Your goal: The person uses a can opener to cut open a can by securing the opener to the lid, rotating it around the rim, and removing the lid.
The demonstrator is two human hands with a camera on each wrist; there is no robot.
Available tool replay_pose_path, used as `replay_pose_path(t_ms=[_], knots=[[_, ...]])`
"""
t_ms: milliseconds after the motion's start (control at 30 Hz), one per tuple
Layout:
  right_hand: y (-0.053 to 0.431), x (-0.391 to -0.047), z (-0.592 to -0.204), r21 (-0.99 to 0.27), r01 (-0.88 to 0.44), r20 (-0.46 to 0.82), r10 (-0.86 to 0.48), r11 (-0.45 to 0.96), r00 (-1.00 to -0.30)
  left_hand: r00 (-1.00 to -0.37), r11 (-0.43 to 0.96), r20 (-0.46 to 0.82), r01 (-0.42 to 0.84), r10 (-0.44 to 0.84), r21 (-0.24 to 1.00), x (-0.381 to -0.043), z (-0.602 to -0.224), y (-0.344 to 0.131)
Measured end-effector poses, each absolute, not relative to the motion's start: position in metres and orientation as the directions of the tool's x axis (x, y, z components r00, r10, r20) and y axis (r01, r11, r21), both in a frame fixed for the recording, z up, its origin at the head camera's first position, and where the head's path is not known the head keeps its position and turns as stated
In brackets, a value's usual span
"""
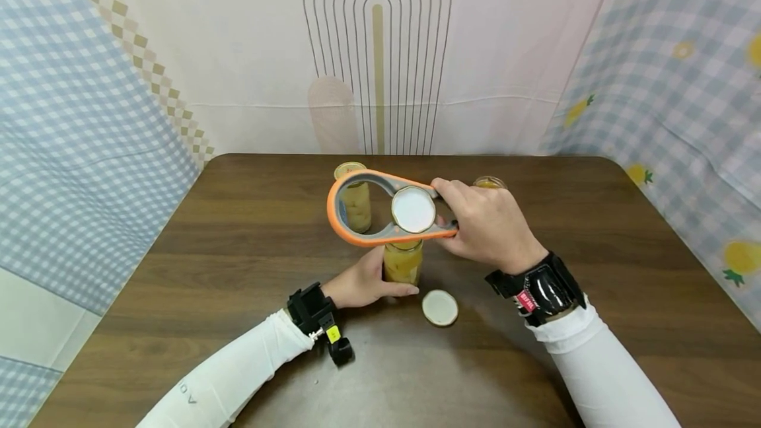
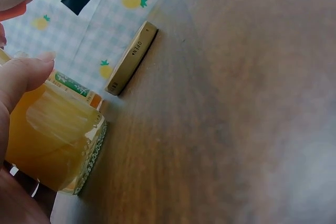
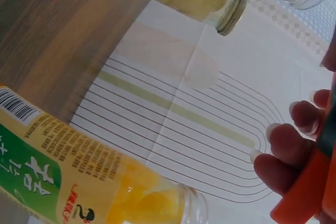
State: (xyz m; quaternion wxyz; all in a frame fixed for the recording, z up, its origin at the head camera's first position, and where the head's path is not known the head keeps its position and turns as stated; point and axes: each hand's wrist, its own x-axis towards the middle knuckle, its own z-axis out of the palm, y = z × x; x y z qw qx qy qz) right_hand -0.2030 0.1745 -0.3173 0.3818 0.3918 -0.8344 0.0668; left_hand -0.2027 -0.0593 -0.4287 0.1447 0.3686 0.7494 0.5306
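Note:
My right hand (image 1: 490, 226) grips the handles of an orange and grey jar opener (image 1: 333, 213). A jar lid (image 1: 413, 209) sits between the opener's grey inner edges, its white underside facing up. Just below, my left hand (image 1: 365, 279) holds a glass jar of yellow fruit (image 1: 403, 264) around its side. The opener hides part of that jar's mouth. In the left wrist view the thumb lies across the jar (image 2: 55, 135). In the right wrist view curled fingers (image 3: 286, 156) show beside the orange handle (image 3: 307, 187).
A second lid (image 1: 440, 308) lies white side up on the wooden table (image 1: 267, 216), near the held jar. Behind the opener stands a gold-lidded fruit jar (image 1: 358, 210). A lidless labelled jar (image 3: 47, 166) stands behind my right hand. Patterned cloths (image 1: 250, 51) hang around the table.

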Motion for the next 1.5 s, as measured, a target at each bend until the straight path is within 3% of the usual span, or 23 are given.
replay_pose_path(t_ms=[300,833,1033,1367,1500], knots=[[0.173,-0.199,-0.315,0.180,-0.718,0.647,-0.630,0.673,-0.429,-0.693,0.133,0.227,0.425,0.684,0.895,-0.204,-0.428,-0.057],[0.167,-0.196,-0.315,0.190,-0.741,0.635,-0.656,0.644,-0.408,-0.694,0.159,0.232,0.450,0.682,0.879,-0.213,-0.430,-0.055],[0.166,-0.196,-0.317,0.187,-0.744,0.632,-0.658,0.641,-0.408,-0.683,0.148,0.188,0.402,0.706,0.904,-0.216,-0.428,-0.054],[0.166,-0.197,-0.319,0.184,-0.748,0.630,-0.661,0.637,-0.408,-0.676,0.168,0.193,0.430,0.712,0.887,-0.219,-0.427,-0.052],[0.165,-0.197,-0.319,0.188,-0.751,0.629,-0.665,0.633,-0.403,-0.643,0.139,0.224,0.463,0.732,0.875,-0.223,-0.425,-0.049]])
